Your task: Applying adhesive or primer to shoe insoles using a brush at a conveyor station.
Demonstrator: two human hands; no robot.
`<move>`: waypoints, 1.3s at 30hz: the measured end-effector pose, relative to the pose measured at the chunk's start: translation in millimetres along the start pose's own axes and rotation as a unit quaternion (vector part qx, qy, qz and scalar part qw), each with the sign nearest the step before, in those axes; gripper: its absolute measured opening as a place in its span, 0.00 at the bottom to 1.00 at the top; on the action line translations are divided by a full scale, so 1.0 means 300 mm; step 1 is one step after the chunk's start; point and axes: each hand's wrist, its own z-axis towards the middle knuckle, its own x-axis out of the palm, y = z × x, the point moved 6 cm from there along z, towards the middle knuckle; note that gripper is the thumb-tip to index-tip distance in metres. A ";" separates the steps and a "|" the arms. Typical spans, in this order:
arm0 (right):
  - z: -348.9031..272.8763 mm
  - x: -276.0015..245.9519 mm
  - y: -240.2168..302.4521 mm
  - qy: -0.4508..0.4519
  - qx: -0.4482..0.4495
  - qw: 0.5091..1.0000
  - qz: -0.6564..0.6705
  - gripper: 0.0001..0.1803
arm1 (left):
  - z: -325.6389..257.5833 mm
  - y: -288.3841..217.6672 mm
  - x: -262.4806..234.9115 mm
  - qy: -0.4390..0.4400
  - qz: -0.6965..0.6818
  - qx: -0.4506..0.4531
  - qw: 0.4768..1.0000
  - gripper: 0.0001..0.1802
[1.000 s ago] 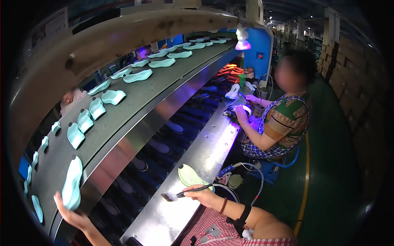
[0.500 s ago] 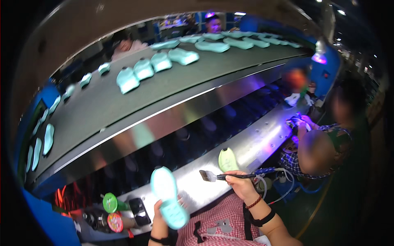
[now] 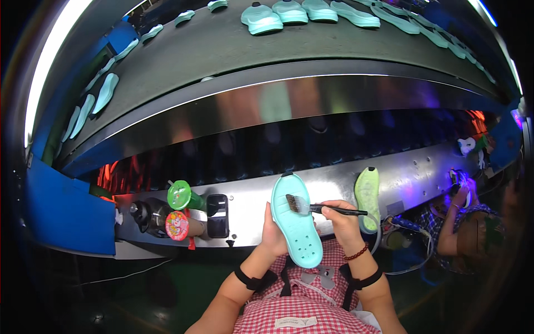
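Observation:
My left hand (image 3: 274,236) grips a light turquoise shoe sole (image 3: 296,222) by its left edge, holding it lengthwise in front of my chest. A small black-handled brush (image 3: 317,207) is in my right hand (image 3: 340,221), its bristles resting on the upper part of the sole. A pale green sole (image 3: 367,196) lies on the steel ledge (image 3: 250,206) just right of my right hand.
Several turquoise soles (image 3: 289,12) ride the grey conveyor (image 3: 222,50) above. On the ledge at left stand a green-lidded cup (image 3: 182,195), a red-lidded container (image 3: 177,225) and a black phone (image 3: 216,215). Another person (image 3: 467,228) works at the far right.
My view swung from along the line to straight down. My left hand took a turquoise sole off the conveyor and brought it to my chest; the brush now touches it.

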 end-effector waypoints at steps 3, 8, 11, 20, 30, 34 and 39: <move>0.027 0.040 0.024 0.015 -0.019 0.999 -0.033 0.11 | -0.005 0.006 0.005 -0.004 0.012 -0.005 1.000 0.45; 0.090 0.085 0.038 0.041 -0.005 0.997 -0.063 0.10 | -0.011 0.007 -0.013 -0.058 0.010 0.046 0.997 0.43; 0.094 0.156 0.035 0.077 -0.072 0.983 -0.154 0.09 | -0.007 -0.010 -0.055 -0.059 0.027 0.086 0.994 0.41; -0.109 0.217 0.144 0.291 -0.158 0.831 -0.447 0.10 | -0.031 -0.167 -0.103 -0.150 0.105 0.153 0.971 0.42; -0.159 0.230 0.237 0.224 -0.142 0.906 -0.330 0.11 | -0.040 0.000 0.037 -0.077 -0.017 0.096 0.992 0.40; -0.167 0.172 0.236 0.211 -0.060 0.960 -0.176 0.10 | -0.046 0.012 0.051 -0.085 0.048 0.085 0.992 0.44; -0.236 0.176 0.231 0.306 -0.119 0.905 -0.270 0.12 | -0.048 -0.015 0.074 -0.071 0.101 0.095 0.988 0.47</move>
